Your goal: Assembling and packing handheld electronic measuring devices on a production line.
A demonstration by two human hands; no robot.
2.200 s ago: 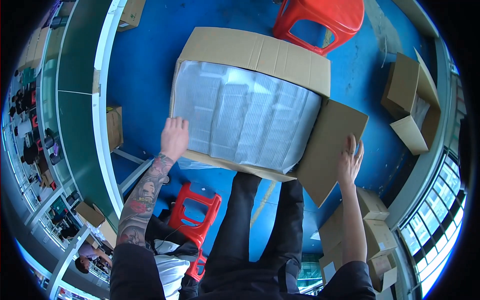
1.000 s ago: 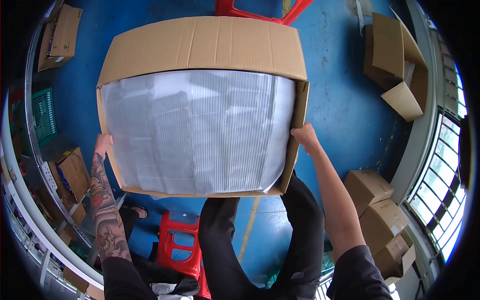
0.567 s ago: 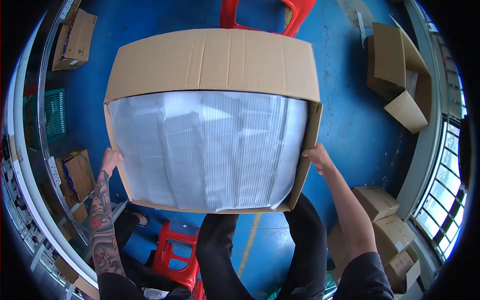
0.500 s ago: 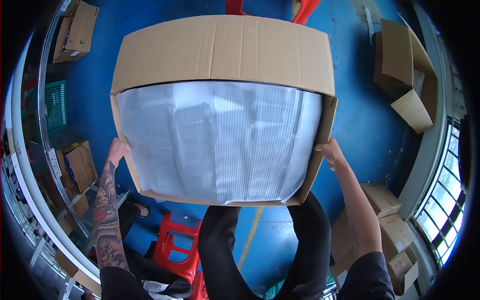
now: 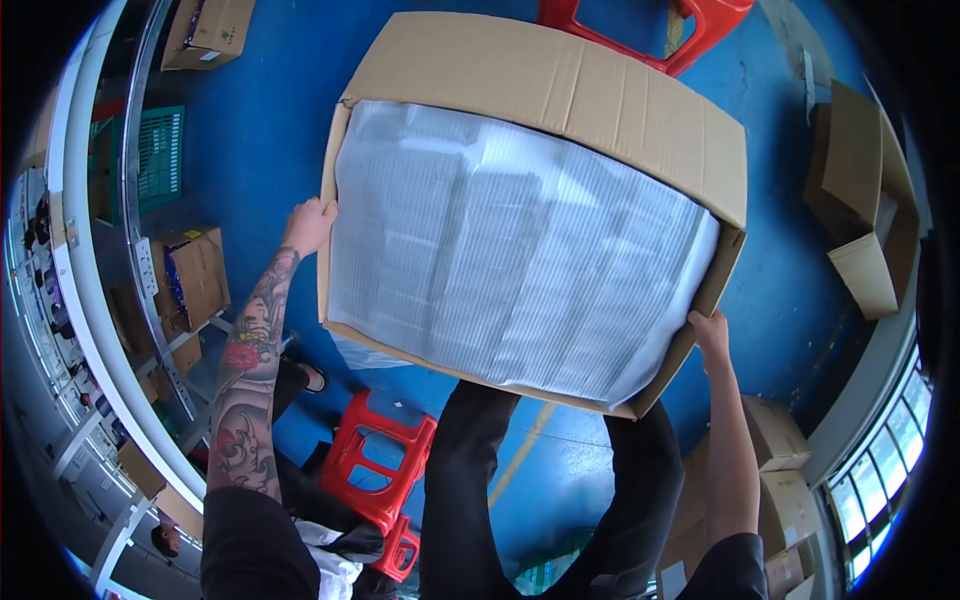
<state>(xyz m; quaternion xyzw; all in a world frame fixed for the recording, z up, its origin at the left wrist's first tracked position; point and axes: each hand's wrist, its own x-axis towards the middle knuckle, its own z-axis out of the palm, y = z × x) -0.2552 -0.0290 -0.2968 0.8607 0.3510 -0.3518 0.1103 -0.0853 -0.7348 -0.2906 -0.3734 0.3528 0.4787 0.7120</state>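
L grip & R grip clenched on opp. sides of cardbd box, whitish wrap inside.

The person wears a dark short-sleeved top at lower left and lower right, and black trousers at lower centre; grey-shaded tattoos with a red flower cover the forearm below the left hand.

Open brown cardboard box, askew, far flap outward, with a whitish ribbed sheet, perhaps plastic, inside.
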